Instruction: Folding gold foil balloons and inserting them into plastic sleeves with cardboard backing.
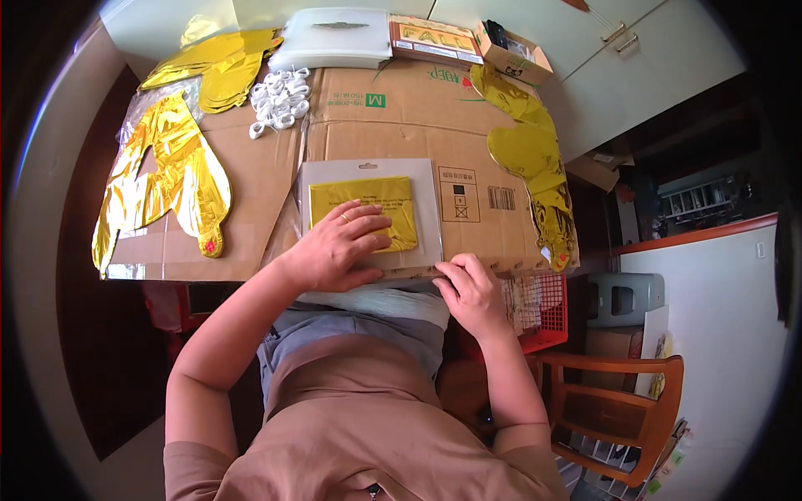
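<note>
Right hand (pixel 469 292): at near table (pixel 251 225) edge, fingers curled, pinching the lower right corner of one flat packet (pixel 372 213).
Left hand (pixel 338 246): flat, fingers spread, pressing on the packet's folded gold foil; nothing gripped.
Packet: directly ahead of both hands, long axis left to right, left hand nearer its middle.
Farther: one spread gold foil balloon (pixel 167 175) left, one long one (pixel 530 159) right, one heap of white clips (pixel 280 100), one translucent case (pixel 334 37), two boxes at back.
</note>
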`<state>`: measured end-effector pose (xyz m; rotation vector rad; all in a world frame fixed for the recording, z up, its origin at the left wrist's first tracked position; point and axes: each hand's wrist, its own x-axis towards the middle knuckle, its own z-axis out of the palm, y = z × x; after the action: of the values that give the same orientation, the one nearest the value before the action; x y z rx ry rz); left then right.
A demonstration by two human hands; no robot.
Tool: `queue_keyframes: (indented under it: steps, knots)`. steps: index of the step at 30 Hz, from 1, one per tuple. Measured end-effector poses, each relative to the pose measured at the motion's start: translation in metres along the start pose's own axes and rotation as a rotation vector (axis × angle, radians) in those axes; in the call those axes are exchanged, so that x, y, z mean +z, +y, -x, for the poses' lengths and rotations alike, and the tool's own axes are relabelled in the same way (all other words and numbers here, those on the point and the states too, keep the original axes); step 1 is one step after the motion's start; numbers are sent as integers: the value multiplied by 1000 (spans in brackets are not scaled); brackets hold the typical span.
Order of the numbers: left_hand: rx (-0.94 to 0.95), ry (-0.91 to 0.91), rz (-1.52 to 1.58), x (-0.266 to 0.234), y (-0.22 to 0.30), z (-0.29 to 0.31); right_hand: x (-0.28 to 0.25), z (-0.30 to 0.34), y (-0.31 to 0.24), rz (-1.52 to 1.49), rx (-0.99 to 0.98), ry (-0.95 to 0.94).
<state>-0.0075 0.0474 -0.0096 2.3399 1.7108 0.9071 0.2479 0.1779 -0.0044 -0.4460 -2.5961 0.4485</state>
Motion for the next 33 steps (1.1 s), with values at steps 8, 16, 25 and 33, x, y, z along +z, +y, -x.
queue_keyframes:
  steps: [8,16,25,33]
  knots:
    - [-38,13,-30,-6,6,7,3,1,4,-104,-22,3]
    - [-64,-8,13,-2,3,9,9,1,9,174,-292,38]
    - [-64,-11,32,-1,0,10,-2,9,-9,36,-168,-85]
    - [-73,-10,42,-1,-1,13,-18,23,-32,-129,1,-3]
